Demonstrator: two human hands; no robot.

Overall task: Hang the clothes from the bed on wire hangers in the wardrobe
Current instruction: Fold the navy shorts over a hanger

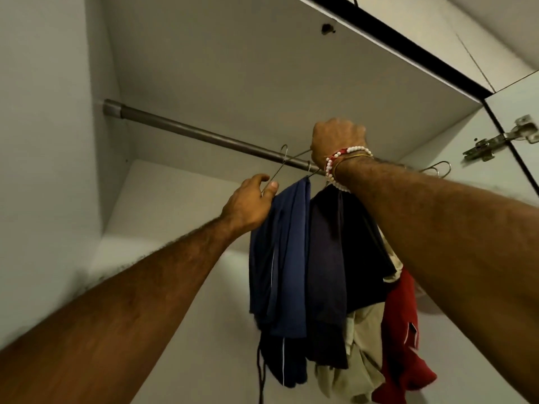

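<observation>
The left hand is pinching the wire hanger just under the rod, with the blue garment hanging right beside it. The right hand is curling at the rod, its grip hidden. Bare rod is running left to the wardrobe wall.

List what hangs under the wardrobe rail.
Under the rail hang a navy garment on a wire hanger, a darker garment, a beige one and a red one. The right forearm covers the others' hangers.
</observation>
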